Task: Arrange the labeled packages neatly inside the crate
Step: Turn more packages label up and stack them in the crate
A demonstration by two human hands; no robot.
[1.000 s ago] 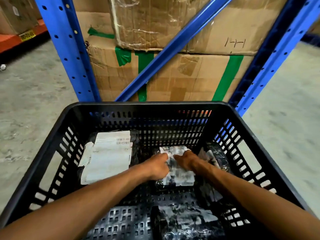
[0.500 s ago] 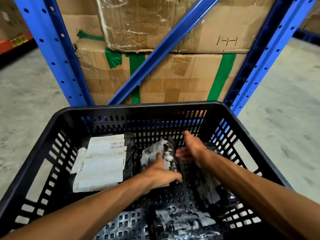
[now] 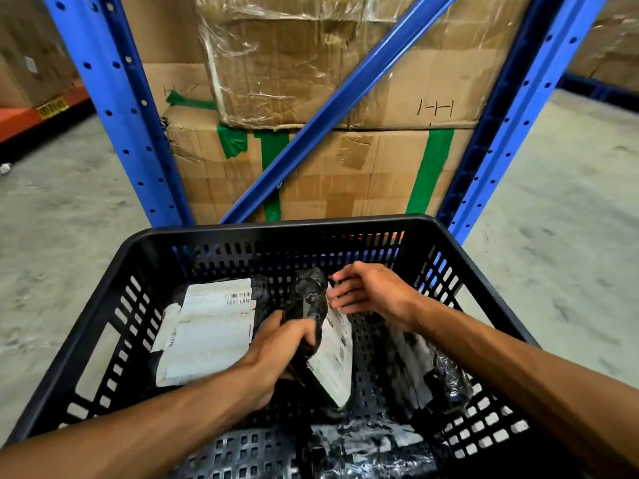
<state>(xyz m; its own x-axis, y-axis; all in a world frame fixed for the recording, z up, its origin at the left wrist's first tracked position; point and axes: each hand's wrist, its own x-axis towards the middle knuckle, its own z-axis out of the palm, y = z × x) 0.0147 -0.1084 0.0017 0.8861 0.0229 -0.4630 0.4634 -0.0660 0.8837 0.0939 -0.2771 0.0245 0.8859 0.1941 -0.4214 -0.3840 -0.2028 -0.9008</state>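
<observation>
A black slotted plastic crate (image 3: 287, 226) fills the lower half of the view. My left hand (image 3: 280, 344) grips a black poly package with a white label (image 3: 332, 354), held on edge in the crate's middle. My right hand (image 3: 370, 292) hovers beside the package's top with fingers spread, touching or nearly touching it. A larger black package with a big white label (image 3: 207, 330) lies flat at the crate's left. Another black package (image 3: 425, 368) lies under my right forearm, and one more (image 3: 366, 451) sits at the near edge.
Blue rack uprights (image 3: 114, 108) and a diagonal brace (image 3: 332, 108) stand just behind the crate, with stacked cardboard boxes (image 3: 363, 174) taped in green. Concrete floor lies on both sides. An orange shelf beam (image 3: 31, 115) is at far left.
The middle package lay flat under both hands; my left hand has lifted and turned it onto its edge. My right hand has let go and opened beside it.
</observation>
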